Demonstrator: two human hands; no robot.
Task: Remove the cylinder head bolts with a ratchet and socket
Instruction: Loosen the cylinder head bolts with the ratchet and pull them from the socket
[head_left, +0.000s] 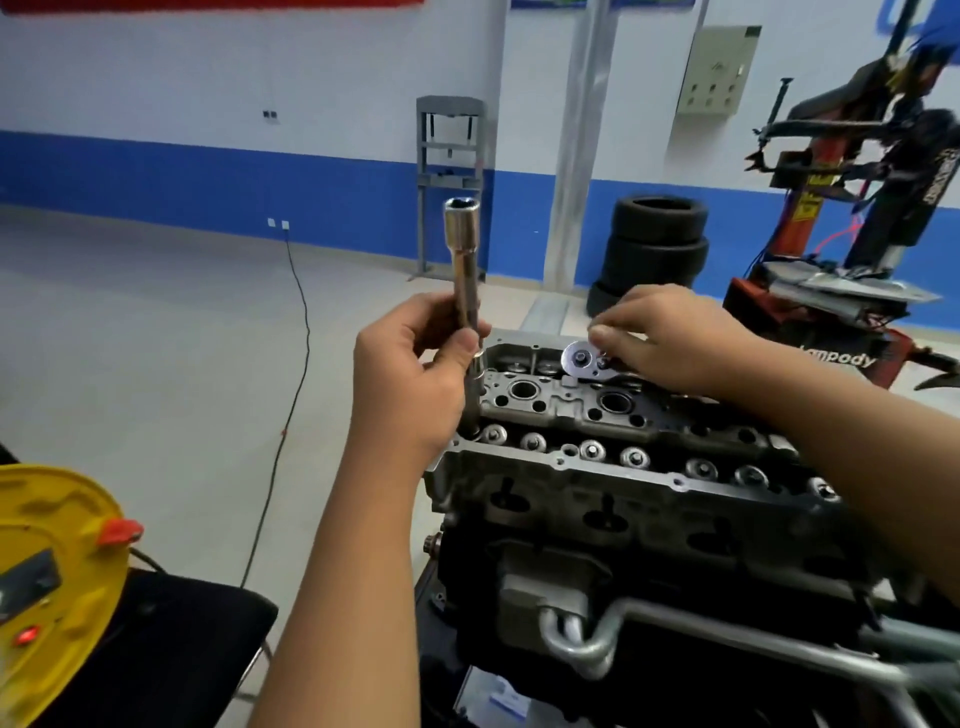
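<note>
Workshop bay: white wall with blue lower band, pale floor, stack of tyres (655, 244) and a red tyre changer (852, 218) behind; grey press frame (451, 182) against the wall. Yellow cable reel (57, 571) at lower left, black cord trailing across the floor.

Engine (649, 519) on a stand, centre-right, cylinder head (597, 410) uppermost, long axis running from near-left to far-right.

Left hand (410, 374) clamped around a long socket with extension (465, 291). Tool axis near vertical; open socket end points up, lower end sits at the left end of the head, contact point hidden behind the hand.

Right hand (670, 338) over the far edge of the head, fingertips pinched on the ratchet (582, 358). Its round head faces the camera; the handle is hidden under the palm.

Key relation: the ratchet head lies just right of and slightly beyond the socket shaft, near but apart. Judgement: the two pieces are not yet joined, and the socket appears inverted for driving a bolt, so it needs flipping or mating first.

Bolts not individually identifiable; the row of round caps (592, 449) along the near side looks like valve gear. Nothing stands between the hands.
</note>
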